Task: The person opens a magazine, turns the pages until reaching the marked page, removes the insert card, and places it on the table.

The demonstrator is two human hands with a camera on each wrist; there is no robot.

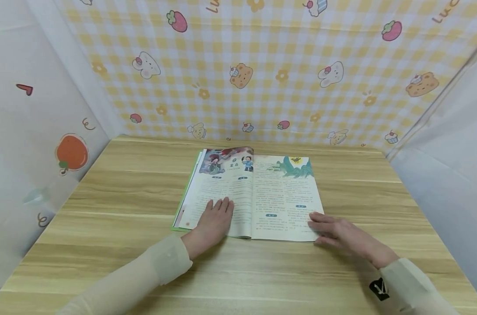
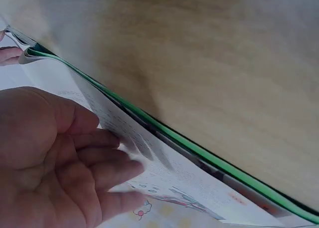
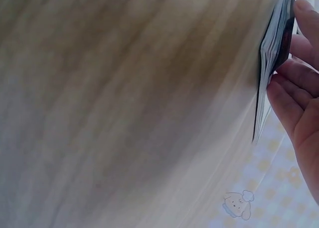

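An open magazine (image 1: 279, 199) lies on the wooden table, with printed text and coloured pictures on both pages. Its green cover edge (image 2: 199, 153) shows along the left side. My left hand (image 1: 214, 222) rests on the lower part of the left page, fingers extended toward the back. At the lower right corner of the right page is my right hand (image 1: 342, 236), its fingertips on the page's outer edge and the thumb nearer to me. In the right wrist view, the fingers (image 3: 286, 96) lie against the edge of the stacked pages (image 3: 271, 53).
The wooden table (image 1: 136, 183) extends around the magazine on all sides. Behind it hangs a yellow checked cloth (image 1: 207, 48) with cartoon prints. White cloth walls stand at the left (image 1: 22, 144) and right (image 1: 454, 144). A black mark (image 1: 379, 289) shows by the right sleeve.
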